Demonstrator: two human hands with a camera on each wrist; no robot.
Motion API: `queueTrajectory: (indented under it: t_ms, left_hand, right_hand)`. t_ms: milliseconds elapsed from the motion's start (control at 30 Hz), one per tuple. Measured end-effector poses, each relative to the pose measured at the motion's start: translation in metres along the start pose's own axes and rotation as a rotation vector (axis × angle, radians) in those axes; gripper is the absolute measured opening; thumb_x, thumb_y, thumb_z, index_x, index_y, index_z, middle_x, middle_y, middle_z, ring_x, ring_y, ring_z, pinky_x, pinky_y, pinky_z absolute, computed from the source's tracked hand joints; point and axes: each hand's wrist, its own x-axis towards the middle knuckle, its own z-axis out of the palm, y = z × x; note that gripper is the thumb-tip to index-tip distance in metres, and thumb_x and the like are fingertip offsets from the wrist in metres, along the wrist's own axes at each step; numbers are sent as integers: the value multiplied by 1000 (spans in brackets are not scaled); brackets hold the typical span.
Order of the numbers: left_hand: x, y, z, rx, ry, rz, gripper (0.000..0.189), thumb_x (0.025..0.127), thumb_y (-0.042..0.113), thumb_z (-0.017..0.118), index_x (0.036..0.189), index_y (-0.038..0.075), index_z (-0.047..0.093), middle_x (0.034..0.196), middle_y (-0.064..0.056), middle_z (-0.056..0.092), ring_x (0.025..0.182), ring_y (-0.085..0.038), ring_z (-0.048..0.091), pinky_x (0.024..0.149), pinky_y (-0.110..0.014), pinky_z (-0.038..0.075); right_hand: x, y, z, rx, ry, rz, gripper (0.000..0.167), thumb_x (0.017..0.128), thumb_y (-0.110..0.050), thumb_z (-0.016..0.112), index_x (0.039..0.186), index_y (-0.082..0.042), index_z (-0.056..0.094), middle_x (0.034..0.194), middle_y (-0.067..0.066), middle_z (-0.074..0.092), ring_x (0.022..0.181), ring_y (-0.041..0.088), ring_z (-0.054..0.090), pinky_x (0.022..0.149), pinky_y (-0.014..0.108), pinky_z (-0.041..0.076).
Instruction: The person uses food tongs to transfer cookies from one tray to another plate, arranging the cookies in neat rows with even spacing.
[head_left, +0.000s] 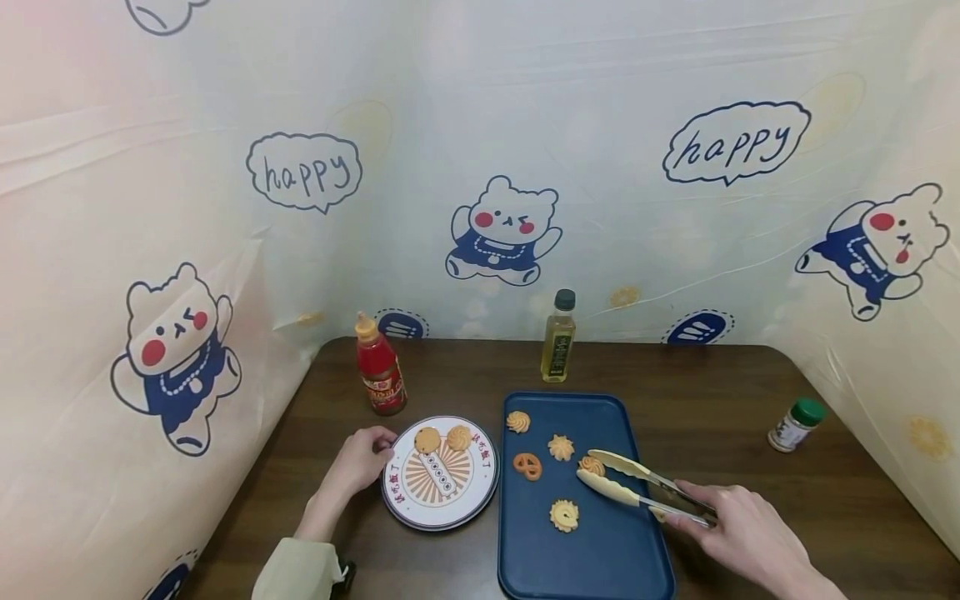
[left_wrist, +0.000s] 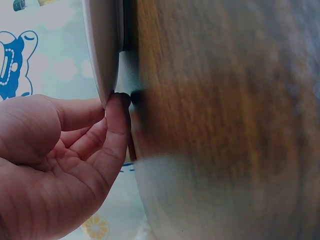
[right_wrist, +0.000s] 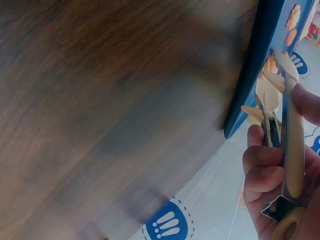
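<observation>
My left hand (head_left: 362,460) pinches the left rim of a white plate (head_left: 485,479) between thumb and fingers; the left wrist view shows the thumb on the rim. Two round cookies (head_left: 427,440) lie on the plate's far part. In my right hand (head_left: 750,533) I grip metal tongs (head_left: 660,481) with cream tips. Those tips stand on either side of a swirled cookie (head_left: 592,465) on the blue tray (head_left: 585,567). Whether they squeeze it I cannot tell. Also on the tray are a pretzel (head_left: 527,467), a ring-shaped cookie (head_left: 564,516) and other cookies (head_left: 560,447).
Behind the plate stands a red sauce bottle (head_left: 381,375). An oil bottle (head_left: 558,342) is beyond the tray's far edge. At the right sits a small green-capped jar (head_left: 796,425). A printed cloth (head_left: 600,208) hangs around the brown table (head_left: 465,375).
</observation>
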Motion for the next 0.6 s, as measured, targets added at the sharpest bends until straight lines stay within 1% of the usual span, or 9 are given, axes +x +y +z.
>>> queueTrajectory:
  t_ms: [67,200,367,467,600]
  left_hand:
    - [0,1,0,-4,-5,-7,19,93,1,65,112,-2,68,89,-7,63,82,-23,56,78,-42,49]
    - [-1,2,-1,-12,-18,-26,21,93,1,65,114,-2,67,90,-8,62,83,-23,56,78,-42,50]
    - [-1,1,-1,-19,-13,-23,20,93,1,65,113,-2,67,89,-7,62,82,-22,56,77,-41,49]
    - [0,1,-1,-17,-2,-9,19,93,1,64,112,-2,68,88,-7,62,82,-22,56,77,-41,48]
    - [-1,1,-1,-18,-6,-4,19,93,1,65,112,-2,68,88,-7,62,82,-22,56,76,-41,48]
  right_hand:
    - [0,0,0,0,1,-1,67,81,-58,73,128,-11,69,59,-4,44,52,12,44,48,25,34]
    - [0,0,-1,-11,15,-30,66,82,-57,72,128,-10,69,59,-4,43,51,11,43,47,25,34]
    - [1,-4,-4,-29,41,-71,64,84,-57,71,128,-11,68,58,-6,44,50,9,42,46,24,34]
    - [3,-9,-6,-28,67,-97,63,84,-57,71,128,-12,69,58,-7,44,49,8,42,45,24,34]
    - [5,-17,-6,-45,130,-152,61,84,-59,70,125,-14,71,56,-10,40,47,6,38,44,24,31]
